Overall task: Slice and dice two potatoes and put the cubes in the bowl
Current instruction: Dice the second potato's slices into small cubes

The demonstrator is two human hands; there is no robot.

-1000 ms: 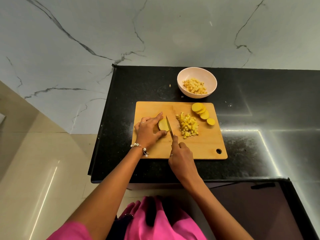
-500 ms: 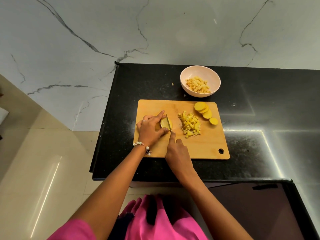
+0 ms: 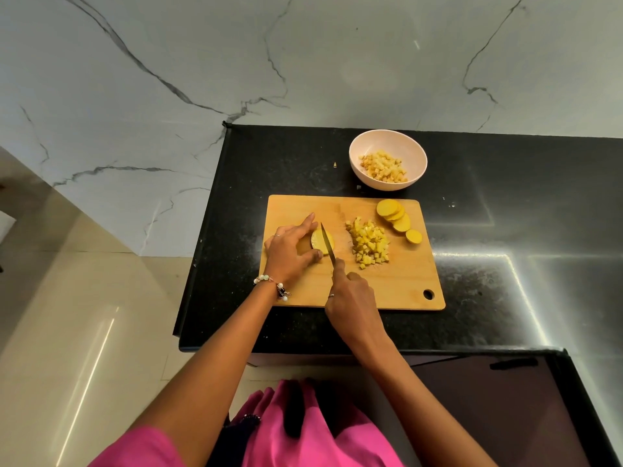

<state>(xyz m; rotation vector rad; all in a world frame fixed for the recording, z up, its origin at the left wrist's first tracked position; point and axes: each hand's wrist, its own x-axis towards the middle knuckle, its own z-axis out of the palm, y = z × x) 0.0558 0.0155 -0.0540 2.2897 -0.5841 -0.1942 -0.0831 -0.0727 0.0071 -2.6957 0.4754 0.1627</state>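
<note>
A wooden cutting board (image 3: pixel 404 291) lies on the black counter. My left hand (image 3: pixel 290 251) pinches a yellow potato piece (image 3: pixel 318 240) at the board's left, thumb and fingers curled round it. My right hand (image 3: pixel 350 298) grips a knife (image 3: pixel 327 242) whose blade rests across that piece, index finger along its spine. A heap of potato cubes (image 3: pixel 369 242) sits in the board's middle. Several round potato slices (image 3: pixel 397 219) lie at the board's far right. A pale bowl (image 3: pixel 387 141) behind the board holds more cubes.
The black counter (image 3: pixel 505 230) runs right, its left edge near the board. A marble wall (image 3: pixel 303 62) stands behind. One small scrap (image 3: pixel 335 165) lies on the counter left of the bowl. A dark drawer front with a handle (image 3: pixel 512 364) is below right.
The knife blade has shifted slightly across the potato piece while my left hand keeps holding it. The camera view has tilted a little; board and bowl stay put.
</note>
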